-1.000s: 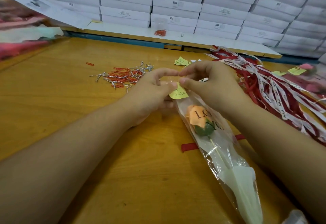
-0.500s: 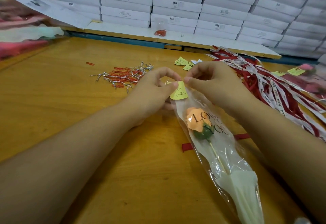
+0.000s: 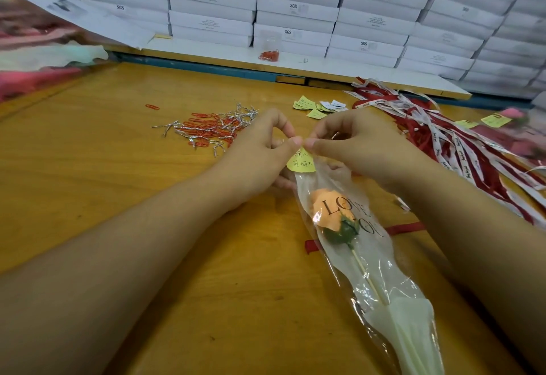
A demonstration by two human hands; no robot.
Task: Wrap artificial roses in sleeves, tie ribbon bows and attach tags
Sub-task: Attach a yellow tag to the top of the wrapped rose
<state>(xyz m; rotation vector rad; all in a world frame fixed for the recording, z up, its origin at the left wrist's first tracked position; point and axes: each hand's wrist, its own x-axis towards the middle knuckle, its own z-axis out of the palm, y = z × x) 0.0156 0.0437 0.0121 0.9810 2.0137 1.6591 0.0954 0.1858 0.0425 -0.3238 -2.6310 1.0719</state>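
at sleeve (image 3: 348,244) top edge, both hands pinch tag (image 3: 301,162).

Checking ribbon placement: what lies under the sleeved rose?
A red ribbon lies across the table under the sleeve, an end showing on each side; its middle is covered.

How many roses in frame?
2: orange rose in the sleeve, left hand and right hand pinching its tag; pink rose, blurred, far right. Pink heap far left may hide more.

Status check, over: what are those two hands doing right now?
Left hand, right hand: both pinching yellow tag at sleeve top. Orange rose inside sleeve. Red ribbon under sleeve, not tied. Nothing in the way.
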